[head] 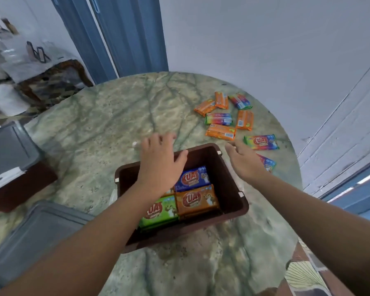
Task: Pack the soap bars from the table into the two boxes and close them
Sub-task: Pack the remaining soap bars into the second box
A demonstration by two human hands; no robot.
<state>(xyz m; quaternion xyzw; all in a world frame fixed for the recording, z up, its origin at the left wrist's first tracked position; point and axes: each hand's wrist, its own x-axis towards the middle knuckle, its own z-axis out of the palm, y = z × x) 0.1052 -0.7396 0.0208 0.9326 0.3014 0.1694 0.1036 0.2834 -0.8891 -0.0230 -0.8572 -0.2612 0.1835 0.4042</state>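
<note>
An open brown box [233,184] sits in the middle of the round marble table [115,116]. Inside lie a blue soap bar [192,178], an orange bar [197,200] and a green bar [160,210]. My left hand [160,161] hovers over the box's far left part with fingers spread, holding nothing. Just right of the box's far corner, my right hand [244,161] stretches out flat and empty. Several loose soap bars [220,131], orange and rainbow-coloured, lie on the table beyond the right hand. One rainbow bar [267,163] is partly hidden behind it.
A second brown box [19,189] with a grey lid [6,148] on it stands at the table's left edge. Another grey lid [36,233] lies at the front left. A white wall stands close behind the table; a chair is at far left.
</note>
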